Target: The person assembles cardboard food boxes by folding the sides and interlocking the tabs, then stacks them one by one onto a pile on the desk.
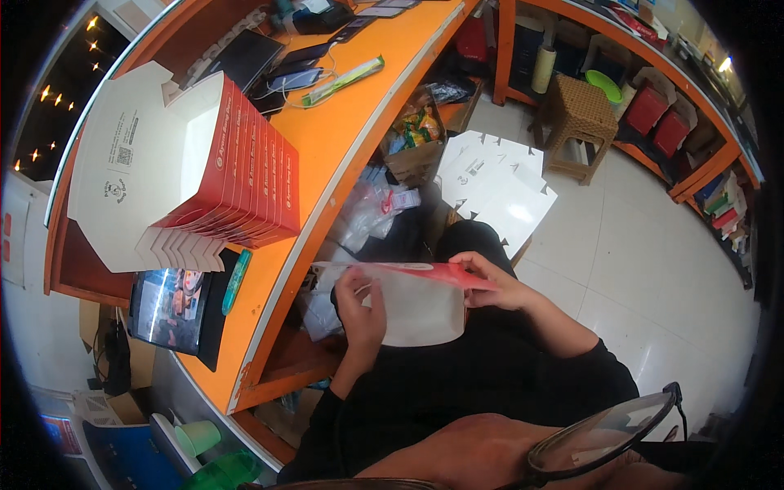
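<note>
Over my lap I hold a partly folded red-and-white cardboard food box (415,314), its white side toward me and a red panel along the far edge. My left hand (362,309) is closed on the box's left side, fingers bent at its upper edge. My right hand (495,283) pinches the right end of the red panel. On the orange counter to my left stands a stack of nested red boxes (249,175) with white flaps. Flat white box blanks (494,184) lie in a pile beyond my knees.
The orange counter (359,98) bears a tablet (173,306), a teal case (236,282), phones with cables and a green-white packet (343,82). Plastic bags (371,212) and a carton of packets (415,135) sit below it. A brown woven stool (576,122) stands on the tiled floor.
</note>
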